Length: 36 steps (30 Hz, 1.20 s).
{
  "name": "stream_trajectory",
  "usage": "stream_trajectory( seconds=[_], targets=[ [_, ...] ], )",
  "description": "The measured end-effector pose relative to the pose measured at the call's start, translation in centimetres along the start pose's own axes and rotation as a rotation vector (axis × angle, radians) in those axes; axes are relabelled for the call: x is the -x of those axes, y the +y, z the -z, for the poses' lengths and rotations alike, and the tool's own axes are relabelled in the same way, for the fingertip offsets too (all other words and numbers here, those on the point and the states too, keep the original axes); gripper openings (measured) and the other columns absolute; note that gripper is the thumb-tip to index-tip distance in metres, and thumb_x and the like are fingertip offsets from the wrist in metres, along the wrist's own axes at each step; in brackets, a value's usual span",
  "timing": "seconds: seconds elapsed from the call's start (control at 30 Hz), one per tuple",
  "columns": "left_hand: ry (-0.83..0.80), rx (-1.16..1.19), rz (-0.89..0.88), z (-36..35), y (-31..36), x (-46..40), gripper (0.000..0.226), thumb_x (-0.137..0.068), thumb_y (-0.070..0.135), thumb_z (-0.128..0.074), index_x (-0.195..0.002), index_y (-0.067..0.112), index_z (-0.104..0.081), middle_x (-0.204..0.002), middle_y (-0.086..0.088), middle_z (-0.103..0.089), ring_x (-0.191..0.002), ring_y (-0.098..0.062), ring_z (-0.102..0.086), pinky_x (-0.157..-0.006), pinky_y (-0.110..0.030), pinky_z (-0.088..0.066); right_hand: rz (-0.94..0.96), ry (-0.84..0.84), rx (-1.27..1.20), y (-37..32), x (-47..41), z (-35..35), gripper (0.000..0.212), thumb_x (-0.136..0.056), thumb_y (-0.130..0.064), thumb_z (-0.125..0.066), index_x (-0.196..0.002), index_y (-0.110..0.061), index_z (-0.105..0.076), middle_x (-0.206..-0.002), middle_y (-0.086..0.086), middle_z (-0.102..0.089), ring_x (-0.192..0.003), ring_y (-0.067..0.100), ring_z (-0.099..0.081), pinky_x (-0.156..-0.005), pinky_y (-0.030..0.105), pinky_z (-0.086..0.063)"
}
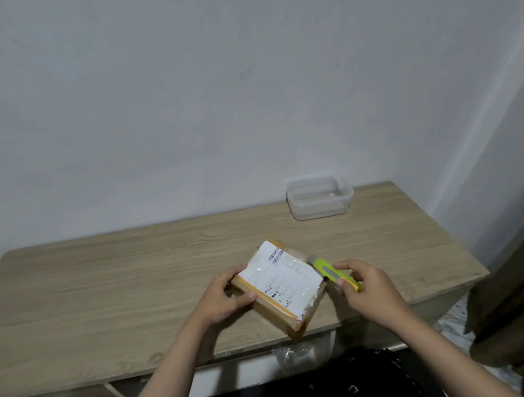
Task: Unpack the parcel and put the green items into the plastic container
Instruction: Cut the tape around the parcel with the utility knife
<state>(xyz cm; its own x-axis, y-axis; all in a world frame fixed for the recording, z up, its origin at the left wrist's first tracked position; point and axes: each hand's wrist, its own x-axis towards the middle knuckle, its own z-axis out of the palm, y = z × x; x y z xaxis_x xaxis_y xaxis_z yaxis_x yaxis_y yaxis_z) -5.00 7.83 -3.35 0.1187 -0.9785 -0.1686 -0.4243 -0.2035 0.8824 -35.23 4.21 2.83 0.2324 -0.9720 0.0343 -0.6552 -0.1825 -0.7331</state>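
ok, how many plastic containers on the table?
1. The clear plastic container sits empty and lidless at the far right of the table, by the wall, well beyond the parcel. Nothing on the tabletop looks able to hide another.

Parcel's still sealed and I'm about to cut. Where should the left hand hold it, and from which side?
Grip the parcel by its left short end, coming from the left, as the left hand does now. It is a flat box lying skewed on the table, and the cutter in the right hand meets its right edge, so this likely keeps fingers off the cut.
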Motion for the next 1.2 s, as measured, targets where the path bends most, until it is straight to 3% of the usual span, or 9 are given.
stream_trajectory(
  seconds=[0.07, 0.17, 0.3, 0.5, 0.57, 0.63, 0.87, 1.03, 1.2],
  targets=[
    [0.068, -0.070, -0.029, -1.2, -1.1, 1.0, 0.068, -0.051, 0.060, -0.077, -0.113, 0.055, -0.049, -0.117, -0.001, -0.055, -0.106, -0.010, -0.057, -0.094, -0.027, -0.048, -0.010, 0.017, -0.018, 0.0, -0.1, -0.2, 0.026, -0.082, -0.016, -0.063, -0.104, -0.028, -0.066, -0.070, 0.000, -0.066, -0.066, 0.019, -0.061, -0.062, 0.031, -0.046],
    [0.170, -0.138, -0.037, -3.2, -0.9, 3.1, 0.081, -0.053, 0.068, -0.067, -0.126, 0.057, -0.033, -0.105, 0.004, -0.046, -0.095, 0.000, -0.051, -0.086, -0.022, -0.044, -0.025, 0.036, -0.017, 0.0, -0.3, -0.4, 0.026, -0.082, -0.016, -0.063, -0.106, -0.025, -0.066, -0.067, -0.003, -0.062, -0.063, 0.016, -0.058, -0.057, 0.028, -0.043],
    [0.246, -0.194, -0.032, -5.4, -1.0, 4.4, 0.100, -0.052, 0.078, -0.061, -0.139, 0.055, -0.017, -0.096, 0.007, -0.037, -0.092, -0.013, -0.053, -0.088, -0.026, -0.048, -0.048, 0.088, 0.018, 0.4, -0.4, -0.3, 0.025, -0.083, -0.014, -0.063, -0.107, -0.021, -0.067, -0.062, -0.009, -0.054, -0.056, 0.008, -0.051, -0.051, 0.018, -0.038],
    [0.272, -0.106, -0.048, -6.0, -2.1, 4.1, 0.094, -0.046, 0.086, -0.061, -0.127, 0.074, -0.015, -0.099, 0.005, -0.038, -0.096, -0.015, -0.055, -0.082, -0.037, -0.056, -0.096, 0.106, 0.063, 0.9, 0.0, -0.1, 0.027, -0.083, -0.014, -0.062, -0.109, -0.020, -0.066, -0.065, -0.013, -0.051, -0.058, 0.004, -0.048, -0.051, 0.017, -0.035],
    [0.280, -0.152, -0.064, -6.0, -1.9, 4.2, 0.094, -0.049, 0.086, -0.059, -0.131, 0.069, -0.015, -0.106, 0.005, -0.043, -0.104, -0.016, -0.053, -0.087, -0.036, -0.054, -0.107, 0.110, 0.073, 1.0, 0.2, -0.3, 0.027, -0.082, -0.014, -0.062, -0.108, -0.020, -0.066, -0.063, -0.013, -0.051, -0.057, 0.002, -0.048, -0.050, 0.015, -0.034],
    [0.276, -0.210, -0.091, -6.0, -1.7, 4.3, 0.097, -0.054, 0.085, -0.055, -0.138, 0.058, -0.016, -0.112, 0.004, -0.049, -0.109, -0.016, -0.050, -0.093, -0.036, -0.049, -0.117, 0.098, 0.075, 0.9, 0.4, -0.4, 0.027, -0.081, -0.013, -0.063, -0.108, -0.019, -0.067, -0.063, -0.011, -0.052, -0.056, 0.003, -0.048, -0.052, 0.022, -0.033],
    [0.285, -0.256, -0.114, -6.0, -2.0, 4.0, 0.094, -0.057, 0.090, -0.048, -0.140, 0.052, -0.025, -0.109, 0.008, -0.061, -0.095, -0.019, -0.058, -0.083, -0.040, -0.052, -0.105, 0.044, 0.099, 0.3, 0.7, -0.3, 0.028, -0.083, -0.013, -0.061, -0.110, -0.019, -0.066, -0.063, -0.017, -0.047, -0.055, 0.009, -0.045, -0.054, 0.024, -0.034],
    [0.306, -0.298, -0.101, -6.0, -1.6, 4.1, 0.097, -0.056, 0.091, -0.046, -0.141, 0.047, -0.030, -0.110, 0.006, -0.062, -0.096, -0.019, -0.058, -0.083, -0.039, -0.052, -0.126, -0.039, 0.207, -0.5, 0.4, 0.3, 0.029, -0.084, -0.016, -0.059, -0.112, -0.020, -0.064, -0.093, 0.004, -0.067, -0.077, 0.022, -0.057, -0.067, 0.029, -0.047],
    [0.318, -0.323, -0.094, -6.2, -1.4, 4.3, 0.096, -0.058, 0.088, -0.047, -0.142, 0.046, -0.029, -0.114, 0.005, -0.062, -0.100, -0.020, -0.058, -0.083, -0.039, -0.052, -0.125, -0.118, 0.300, -2.0, -0.2, 1.1, 0.028, -0.084, -0.018, -0.057, -0.112, -0.018, -0.062, -0.082, 0.002, -0.056, -0.075, 0.022, -0.055, -0.066, 0.030, -0.047]
  ],
)
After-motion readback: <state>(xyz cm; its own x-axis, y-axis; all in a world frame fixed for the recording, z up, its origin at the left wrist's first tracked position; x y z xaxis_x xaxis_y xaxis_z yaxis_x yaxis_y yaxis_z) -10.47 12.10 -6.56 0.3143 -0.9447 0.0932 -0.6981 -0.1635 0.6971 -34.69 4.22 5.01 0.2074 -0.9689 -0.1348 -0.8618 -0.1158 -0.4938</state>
